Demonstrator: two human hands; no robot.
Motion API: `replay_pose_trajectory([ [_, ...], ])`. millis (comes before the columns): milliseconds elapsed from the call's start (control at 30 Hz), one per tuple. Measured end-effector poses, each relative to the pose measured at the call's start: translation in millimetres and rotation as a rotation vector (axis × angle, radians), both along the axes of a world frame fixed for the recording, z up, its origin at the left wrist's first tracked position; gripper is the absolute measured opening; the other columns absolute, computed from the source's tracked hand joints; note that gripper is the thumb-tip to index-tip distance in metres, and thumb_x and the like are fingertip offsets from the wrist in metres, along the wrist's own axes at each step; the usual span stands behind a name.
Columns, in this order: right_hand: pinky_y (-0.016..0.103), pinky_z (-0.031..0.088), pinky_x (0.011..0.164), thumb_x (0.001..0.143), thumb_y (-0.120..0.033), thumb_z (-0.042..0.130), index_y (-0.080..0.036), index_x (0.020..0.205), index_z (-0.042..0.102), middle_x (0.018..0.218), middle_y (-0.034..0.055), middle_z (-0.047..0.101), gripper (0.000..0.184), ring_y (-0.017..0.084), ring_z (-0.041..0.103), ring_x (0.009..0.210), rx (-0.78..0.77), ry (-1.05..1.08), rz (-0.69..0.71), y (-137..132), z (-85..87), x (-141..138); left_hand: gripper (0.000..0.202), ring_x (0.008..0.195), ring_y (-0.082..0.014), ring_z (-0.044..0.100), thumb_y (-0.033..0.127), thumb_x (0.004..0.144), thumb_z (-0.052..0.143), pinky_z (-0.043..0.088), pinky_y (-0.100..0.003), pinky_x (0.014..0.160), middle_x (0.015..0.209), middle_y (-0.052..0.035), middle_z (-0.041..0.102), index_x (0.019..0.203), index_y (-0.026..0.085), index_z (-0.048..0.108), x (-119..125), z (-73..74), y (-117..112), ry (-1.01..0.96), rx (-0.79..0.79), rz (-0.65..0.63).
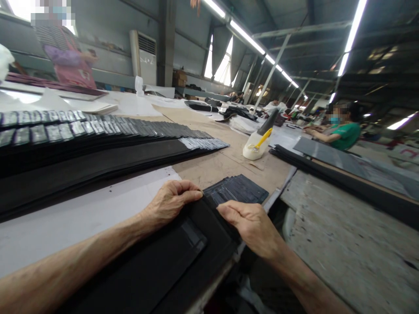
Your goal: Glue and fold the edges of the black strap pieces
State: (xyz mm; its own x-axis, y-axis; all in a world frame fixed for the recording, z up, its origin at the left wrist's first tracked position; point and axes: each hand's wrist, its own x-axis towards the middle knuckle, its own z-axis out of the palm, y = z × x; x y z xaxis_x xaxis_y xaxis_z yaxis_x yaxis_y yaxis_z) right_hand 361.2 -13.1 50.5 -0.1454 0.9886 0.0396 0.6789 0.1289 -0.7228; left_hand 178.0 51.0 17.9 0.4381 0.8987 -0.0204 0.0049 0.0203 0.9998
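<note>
A black panel [214, 222], seemingly light, pliable and best held by its far end, is lying on the desk [144, 196] while left hand [176, 196] and right hand [250, 220] are pinching that end.

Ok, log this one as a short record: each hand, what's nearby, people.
Left hand: pinching black sheet, far edge
Right hand: pinching same sheet, farther right
Just beyond: dark stack
Farther out: white pot, yellow brush
Left side: black strips
People: pink apron, left; green top, right
</note>
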Motion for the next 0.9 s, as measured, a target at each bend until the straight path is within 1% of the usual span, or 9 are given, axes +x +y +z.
replay_pose_trajectory([
  [200, 0.023, 0.027, 0.054, 0.083, -0.029, 0.041, -0.018, 0.054, 0.038, 0.054, -0.0015, 0.043, 0.031, 0.009, 0.039, 0.052, 0.327, -0.242, -0.04, 6.3, -20.7, -18.3, 0.022, 0.06, -0.0097, 0.051, 0.034, 0.072, 0.061, 0.039, -0.018, 0.055, 0.068, 0.001, 0.06, 0.081, 0.015, 0.064, -0.8, -3.3, 2.4, 0.001, 0.035, -0.033],
  [267, 0.023, 0.026, 0.051, 0.083, -0.033, 0.041, -0.018, 0.053, 0.035, 0.052, -0.0025, 0.039, 0.034, 0.009, 0.036, 0.05, 0.253, -0.201, -0.058, 6.5, -22.7, -12.6, 0.021, 0.063, -0.0104, 0.053, 0.032, 0.072, 0.06, 0.04, -0.019, 0.058, 0.072, 0.0005, 0.062, 0.083, 0.015, 0.064, -1.1, -3.9, 3.3, 0.0, 0.036, -0.042],
  [367, 0.022, 0.026, 0.046, 0.084, -0.046, 0.038, -0.019, 0.054, 0.037, 0.049, -0.0041, 0.034, 0.041, 0.008, 0.033, 0.046, -0.078, 0.011, -0.071, 6.7, -18.4, -0.7, 0.019, 0.063, -0.0104, 0.053, 0.031, 0.072, 0.06, 0.041, -0.019, 0.059, 0.072, 0.0007, 0.062, 0.082, 0.015, 0.064, -0.5, -4.6, 3.6, -0.005, 0.024, -0.045],
  [433, 0.021, 0.026, 0.045, 0.084, -0.05, 0.036, -0.018, 0.056, 0.039, 0.049, -0.0043, 0.035, 0.043, 0.008, 0.033, 0.046, -0.199, 0.098, -0.066, 5.4, -15.9, 2.9, 0.019, 0.063, -0.0102, 0.053, 0.03, 0.071, 0.06, 0.04, -0.019, 0.059, 0.072, 0.0014, 0.062, 0.082, 0.016, 0.063, 0.7, -5.0, 3.4, 0.0, 0.032, -0.039],
  [500, 0.021, 0.025, 0.046, 0.084, -0.046, 0.039, -0.018, 0.055, 0.039, 0.05, -0.004, 0.036, 0.04, 0.008, 0.034, 0.048, -0.129, 0.034, -0.068, 2.6, -17.5, 1.4, 0.021, 0.063, -0.0108, 0.052, 0.032, 0.07, 0.059, 0.04, -0.02, 0.059, 0.072, 0.0014, 0.062, 0.084, 0.016, 0.063, 1.1, -4.7, 3.5, 0.015, 0.044, -0.035],
  [567, 0.022, 0.024, 0.047, 0.083, -0.04, 0.041, -0.018, 0.052, 0.035, 0.05, -0.0037, 0.035, 0.038, 0.008, 0.033, 0.048, 0.032, -0.105, -0.078, -0.5, -23.1, -3.2, 0.024, 0.065, -0.0126, 0.053, 0.034, 0.07, 0.058, 0.041, -0.022, 0.06, 0.074, 0.0006, 0.062, 0.086, 0.016, 0.062, -1.4, -2.8, 5.6, 0.075, 0.084, -0.038],
  [667, 0.023, 0.023, 0.049, 0.084, -0.037, 0.039, -0.019, 0.053, 0.031, 0.05, -0.0033, 0.034, 0.037, 0.009, 0.033, 0.048, 0.186, -0.217, -0.099, -3.1, -32.3, -8.4, 0.025, 0.072, -0.0162, 0.055, 0.034, 0.07, 0.057, 0.04, -0.025, 0.064, 0.078, -0.0005, 0.062, 0.088, 0.017, 0.063, -13.7, 2.3, 14.2, 0.303, 0.194, -0.085],
  [767, 0.023, 0.023, 0.049, 0.085, -0.039, 0.036, -0.019, 0.053, 0.03, 0.05, -0.0031, 0.034, 0.038, 0.009, 0.034, 0.048, 0.172, -0.24, -0.082, -1.9, -35.2, -8.1, 0.023, 0.071, -0.0176, 0.054, 0.029, 0.063, 0.063, 0.038, -0.025, 0.06, 0.074, -0.0008, 0.062, 0.082, 0.016, 0.064, -33.6, 6.7, 25.7, 0.494, 0.161, -0.163],
  [900, 0.024, 0.022, 0.049, 0.085, -0.041, 0.036, -0.019, 0.053, 0.031, 0.05, -0.003, 0.035, 0.039, 0.009, 0.035, 0.048, 0.132, -0.27, -0.09, 1.5, -32.1, -5.9, 0.024, 0.063, -0.0142, 0.051, 0.023, 0.056, 0.065, 0.034, -0.024, 0.054, 0.067, 0.0004, 0.058, 0.078, 0.014, 0.062, -54.4, 8.6, 32.3, 0.505, 0.055, -0.171],
])
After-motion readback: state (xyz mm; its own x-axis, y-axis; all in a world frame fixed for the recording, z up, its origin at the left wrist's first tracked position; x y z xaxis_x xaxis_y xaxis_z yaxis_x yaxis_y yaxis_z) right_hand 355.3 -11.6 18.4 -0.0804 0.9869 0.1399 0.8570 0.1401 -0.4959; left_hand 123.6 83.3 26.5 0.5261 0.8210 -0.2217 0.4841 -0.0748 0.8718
